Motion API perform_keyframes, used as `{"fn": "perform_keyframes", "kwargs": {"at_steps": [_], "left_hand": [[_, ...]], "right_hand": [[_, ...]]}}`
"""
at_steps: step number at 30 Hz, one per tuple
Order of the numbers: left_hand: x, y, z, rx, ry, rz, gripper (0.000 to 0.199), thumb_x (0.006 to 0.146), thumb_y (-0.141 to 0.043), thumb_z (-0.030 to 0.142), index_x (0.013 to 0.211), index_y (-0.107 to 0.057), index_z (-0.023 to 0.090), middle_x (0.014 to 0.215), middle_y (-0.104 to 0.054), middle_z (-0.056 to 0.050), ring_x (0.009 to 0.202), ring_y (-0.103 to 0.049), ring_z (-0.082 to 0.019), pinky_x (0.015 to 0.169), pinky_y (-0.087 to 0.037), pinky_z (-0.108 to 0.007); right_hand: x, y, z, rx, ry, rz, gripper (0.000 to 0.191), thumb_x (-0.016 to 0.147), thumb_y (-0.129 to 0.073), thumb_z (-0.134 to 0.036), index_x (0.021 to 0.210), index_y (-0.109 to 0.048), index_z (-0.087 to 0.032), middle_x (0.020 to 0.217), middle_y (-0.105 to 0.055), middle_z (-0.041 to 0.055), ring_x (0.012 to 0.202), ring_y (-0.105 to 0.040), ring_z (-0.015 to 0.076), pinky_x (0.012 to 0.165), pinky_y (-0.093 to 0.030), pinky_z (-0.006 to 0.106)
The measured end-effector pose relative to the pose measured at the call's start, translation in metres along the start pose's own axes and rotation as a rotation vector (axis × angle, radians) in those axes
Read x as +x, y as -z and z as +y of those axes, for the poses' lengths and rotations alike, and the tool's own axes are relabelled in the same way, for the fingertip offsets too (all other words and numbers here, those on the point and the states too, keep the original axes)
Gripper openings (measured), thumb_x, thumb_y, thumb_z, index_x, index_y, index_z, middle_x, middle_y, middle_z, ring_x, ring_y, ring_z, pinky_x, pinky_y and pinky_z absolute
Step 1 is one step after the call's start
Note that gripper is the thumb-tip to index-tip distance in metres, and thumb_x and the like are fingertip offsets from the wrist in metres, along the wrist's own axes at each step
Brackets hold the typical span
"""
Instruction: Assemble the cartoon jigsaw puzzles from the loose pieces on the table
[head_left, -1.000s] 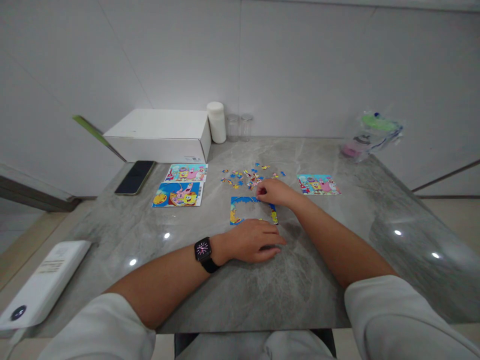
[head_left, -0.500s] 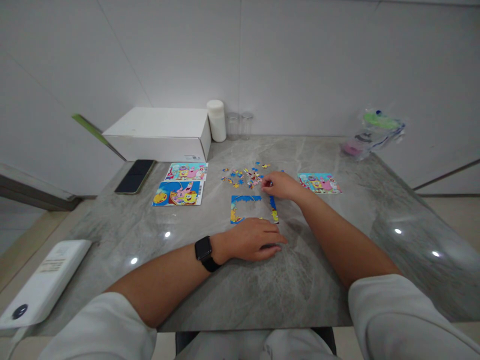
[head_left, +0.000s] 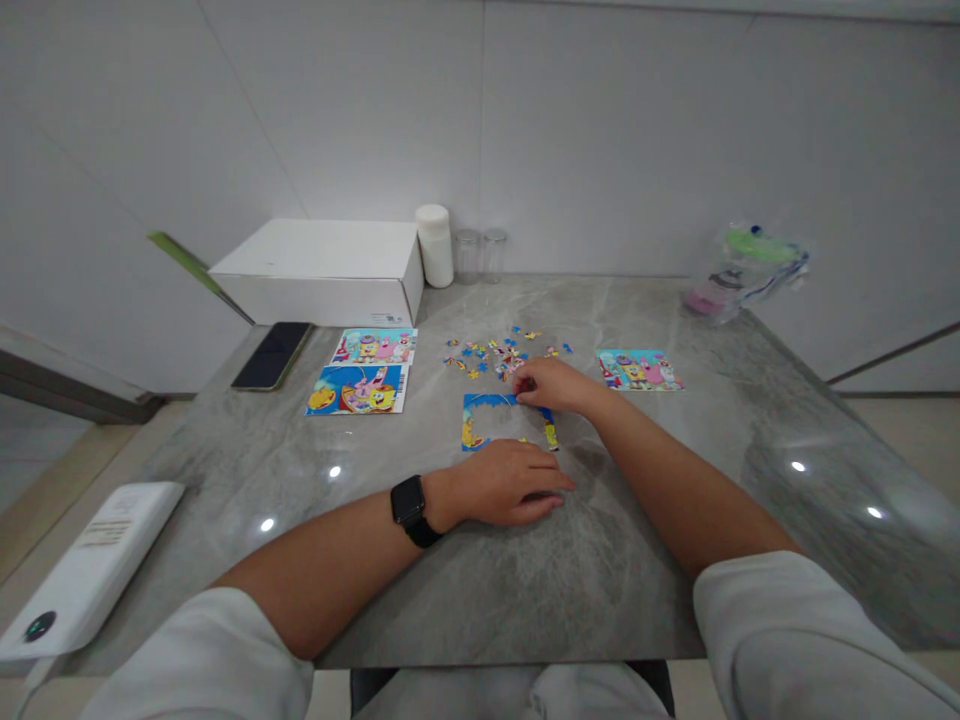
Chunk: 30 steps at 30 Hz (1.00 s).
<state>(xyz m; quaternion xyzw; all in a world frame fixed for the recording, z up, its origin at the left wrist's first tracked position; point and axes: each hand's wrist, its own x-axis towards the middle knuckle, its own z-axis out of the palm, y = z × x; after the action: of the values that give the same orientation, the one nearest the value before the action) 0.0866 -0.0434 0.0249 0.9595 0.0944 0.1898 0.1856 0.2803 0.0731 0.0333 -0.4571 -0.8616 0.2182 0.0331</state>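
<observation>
A partly joined jigsaw puzzle [head_left: 472, 425] lies flat, its blue and yellow border around a bare middle. Over its upper right edge my right hand [head_left: 551, 385] is closed in a pinch, the fingertips at the blue top row. Whatever is between those fingers is hidden. My left hand [head_left: 514, 482] rests flat at the lower edge, fingers stretched out and holding nothing, and covers part of the bottom row. Just beyond the puzzle, several loose puzzle pieces [head_left: 480, 352] are scattered in a small pile.
Two cartoon picture cards [head_left: 356, 390] and a phone [head_left: 271, 356] lie to the left; another card [head_left: 640, 369] lies right. A white box [head_left: 315, 275], white bottle [head_left: 435, 247] and two clear glasses [head_left: 480, 257] stand behind. A plastic bag [head_left: 750, 270] sits back right, a white device [head_left: 97, 560] front left.
My right hand has moved a little left and towards me, from beside the loose pieces to the puzzle's top edge. My left hand stays in place.
</observation>
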Motion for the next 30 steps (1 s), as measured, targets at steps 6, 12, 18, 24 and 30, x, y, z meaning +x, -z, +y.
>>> {"fn": "perform_keyframes", "kwargs": {"at_steps": [6,12,18,24,30], "left_hand": [[0.001,0.001,0.001,0.006,0.01,-0.016,0.027,0.106,-0.052,0.031,0.125,-0.069,0.021,0.108,-0.076,-0.008,0.099,-0.071,-0.021,0.089,-0.053,-0.032],[0.0,0.0,0.001,-0.004,0.002,0.001,0.027,0.106,-0.053,0.031,0.124,-0.069,0.02,0.106,-0.076,-0.008,0.097,-0.071,-0.02,0.086,-0.053,-0.032],[0.001,0.001,0.001,-0.004,0.015,-0.015,0.028,0.107,-0.051,0.033,0.125,-0.069,0.021,0.103,-0.075,-0.008,0.095,-0.071,-0.02,0.084,-0.052,-0.031],[0.001,0.001,0.002,-0.018,0.036,-0.028,0.028,0.107,-0.051,0.033,0.125,-0.069,0.022,0.102,-0.075,-0.006,0.093,-0.071,-0.019,0.081,-0.053,-0.03],[0.0,0.0,0.002,-0.032,0.037,-0.029,0.028,0.107,-0.051,0.033,0.123,-0.069,0.022,0.101,-0.075,-0.006,0.091,-0.071,-0.019,0.081,-0.052,-0.029]], "right_hand": [[-0.002,0.015,0.006,0.061,-0.05,0.256,0.017,0.086,-0.069,-0.017,0.098,-0.08,-0.021,0.09,-0.077,0.003,0.078,-0.065,0.0162,0.076,-0.045,0.026],[-0.016,0.05,0.022,0.132,-0.232,0.682,0.027,0.088,-0.061,-0.022,0.11,-0.076,-0.018,0.09,-0.073,0.0035,0.072,-0.06,0.0155,0.074,-0.047,0.028],[-0.03,0.07,0.026,0.092,-0.237,0.8,0.026,0.087,-0.06,-0.022,0.108,-0.075,-0.019,0.093,-0.074,0.0046,0.075,-0.062,0.0168,0.079,-0.049,0.03],[-0.025,0.064,0.04,-0.038,-0.289,0.662,0.02,0.089,-0.064,-0.022,0.103,-0.079,-0.019,0.096,-0.077,0.0054,0.079,-0.064,0.0174,0.082,-0.048,0.03],[-0.01,0.037,0.049,-0.129,-0.336,0.335,0.018,0.09,-0.07,-0.024,0.105,-0.081,-0.021,0.103,-0.08,0.0062,0.093,-0.069,0.0199,0.082,-0.048,0.028]]}}
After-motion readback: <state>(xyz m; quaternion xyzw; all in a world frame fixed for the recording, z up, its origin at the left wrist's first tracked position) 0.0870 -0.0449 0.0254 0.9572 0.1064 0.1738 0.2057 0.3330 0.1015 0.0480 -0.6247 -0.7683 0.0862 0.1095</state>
